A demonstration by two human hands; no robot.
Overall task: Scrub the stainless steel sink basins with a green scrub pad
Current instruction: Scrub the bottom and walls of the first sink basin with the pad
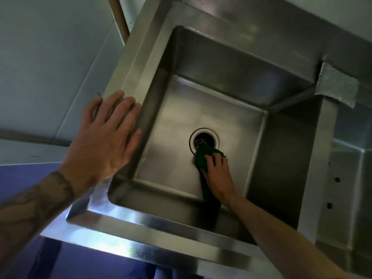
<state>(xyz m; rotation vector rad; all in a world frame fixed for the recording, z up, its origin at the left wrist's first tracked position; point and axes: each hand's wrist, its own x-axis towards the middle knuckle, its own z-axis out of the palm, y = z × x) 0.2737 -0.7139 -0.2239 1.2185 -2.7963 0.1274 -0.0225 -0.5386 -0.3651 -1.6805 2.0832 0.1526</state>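
Observation:
A deep stainless steel basin (221, 109) fills the middle of the view, with a round drain (203, 138) in its floor. My right hand (218, 175) reaches down into the basin and grips a dark green scrub pad (203, 158), pressing it on the floor at the drain's near edge. My left hand (104, 135) lies flat with straight fingers on the basin's left rim (132, 73) and holds nothing.
A second basin (354, 158) lies to the right behind a steel divider. A patch of silver tape (336, 85) sits at the top of that divider. A white wall (50, 57) is to the left, and blue floor (26, 178) shows below the sink's front edge.

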